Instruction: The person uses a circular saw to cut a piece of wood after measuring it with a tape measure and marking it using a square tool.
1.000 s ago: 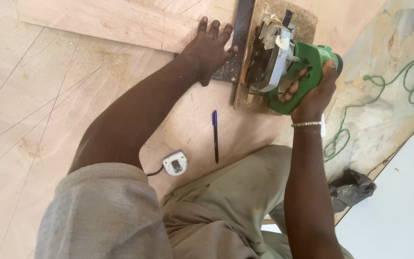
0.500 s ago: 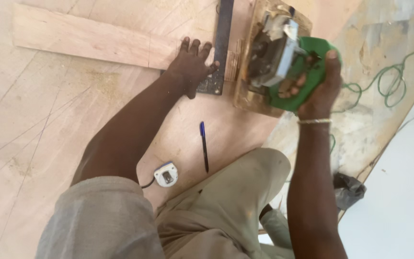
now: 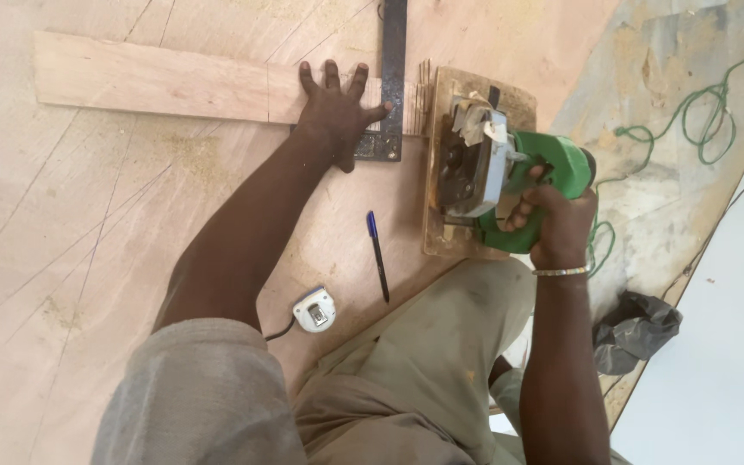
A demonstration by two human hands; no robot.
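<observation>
Gripping green circular saw (image 3: pixel 510 185), seemingly.

A scratched pale plywood floor (image 3: pixel 88 258) carries a long light wooden board (image 3: pixel 157 86), a blue pen (image 3: pixel 378 256), a white tape measure (image 3: pixel 314 310) and a green cord (image 3: pixel 699 120).

single head view, looking steeply down, close over hands (image 3: pixel 337 112)

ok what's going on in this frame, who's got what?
A person kneels over a plywood sheet. The left hand lies flat, pressing a wooden strip and a black metal square down. The right hand grips the handle of a green circular saw, whose base sits right beside the square at the strip's end. A blue pen and a tape measure lie near the knee.
</observation>
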